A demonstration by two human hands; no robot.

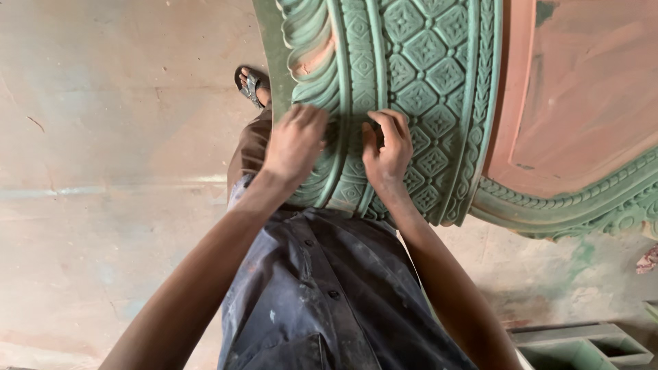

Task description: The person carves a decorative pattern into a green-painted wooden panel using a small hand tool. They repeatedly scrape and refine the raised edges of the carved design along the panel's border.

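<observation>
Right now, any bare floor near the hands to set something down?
Bare floor lies open left of the left hand, bordered by the sandal and the mould. A smaller patch sits between the mould's rim and the green box. Crowded: both hands, right hand included, press the carved bands.

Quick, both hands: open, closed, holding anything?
Left hand: open, flat on the green carved mould, holding nothing.
Right hand: fingers curled, pressing the mould; grip unclear.

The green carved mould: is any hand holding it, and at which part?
No grasp shows: left hand and right hand only press on the green carved mould, at its ribbed bands.
</observation>
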